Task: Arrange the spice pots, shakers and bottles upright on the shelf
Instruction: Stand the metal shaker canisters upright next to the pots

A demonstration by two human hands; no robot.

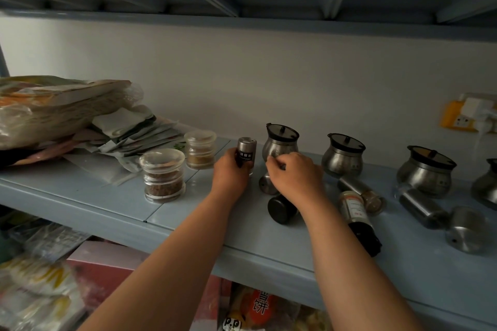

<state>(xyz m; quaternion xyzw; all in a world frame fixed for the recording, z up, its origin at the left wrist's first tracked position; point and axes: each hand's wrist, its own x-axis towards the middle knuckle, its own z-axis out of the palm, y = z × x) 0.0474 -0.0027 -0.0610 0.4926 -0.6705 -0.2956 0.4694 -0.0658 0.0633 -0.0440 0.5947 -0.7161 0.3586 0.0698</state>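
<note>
My left hand (230, 172) grips a small steel shaker (246, 152) with a dark label, upright on the blue-grey shelf (188, 220). My right hand (295, 174) curls over a second steel shaker (266, 185) lying on its side, in front of a steel pot (279, 144). A black-capped bottle (281, 208) lies below that hand. More shakers and bottles lie toppled to the right: a glass one (361, 193), a labelled bottle (355, 212) and two steel ones (422, 205) (466, 230). Further steel pots (343, 156) (425, 172) stand upright along the back.
Two glass jars with spices (162, 173) (200, 149) stand left of my hands. A pile of packets and bags (61, 113) fills the shelf's left end. A fourth pot (486, 188) is cut by the right edge. Yellow wall sockets (462, 117) sit at right. Packaged goods lie on the lower shelf (53, 277).
</note>
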